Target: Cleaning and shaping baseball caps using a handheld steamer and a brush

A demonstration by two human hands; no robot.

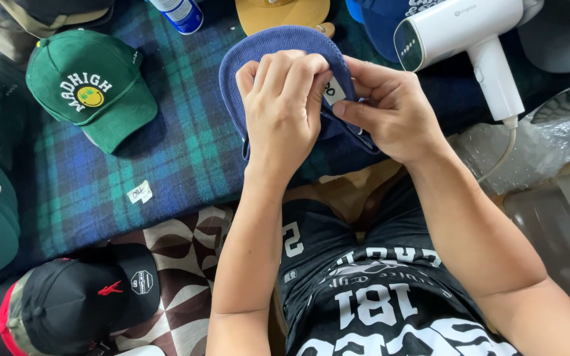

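Plaid blanket strewn with caps.
Left hand (284, 109) and right hand (390, 109) pinch blue cap's (278, 39) white label (333, 90); tugging might tear it.

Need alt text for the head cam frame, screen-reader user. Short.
Seen from above, a person's left hand and right hand pinch a small white tag on a blue corduroy cap held over a plaid blanket. A green cap, a black cap and a white handheld steamer lie around it.
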